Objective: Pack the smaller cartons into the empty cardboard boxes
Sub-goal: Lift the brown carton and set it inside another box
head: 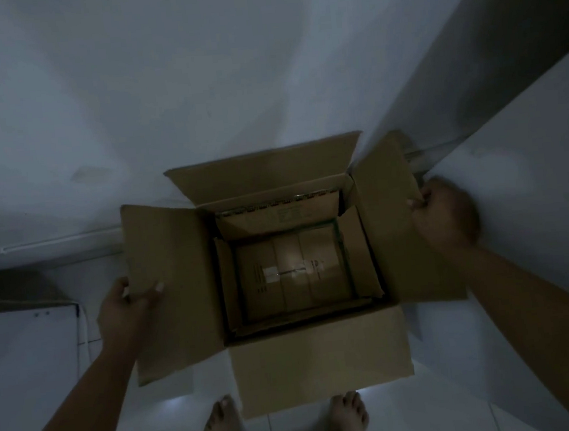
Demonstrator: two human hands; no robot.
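Both hands pinched on side flaps: my left hand (126, 308) grips the left flap's outer edge, my right hand (443, 213) the right flap's far edge. Cardboard box (320, 360) sits on the floor against the wall, mouth up, all four flaps splayed. Smaller carton (290, 276) lies flat deep inside, taped seam running left-right; dim light, so possibly nested in another. Corrugated board: light, stiff, creases at flaps. Lift by the walls or underneath.

Right hand (443, 213) motion-blurred, fingers indistinct. Label print on inner carton (293, 274) too dim and small to read. Both forearms and bare feet (223, 430) cut by frame edge.
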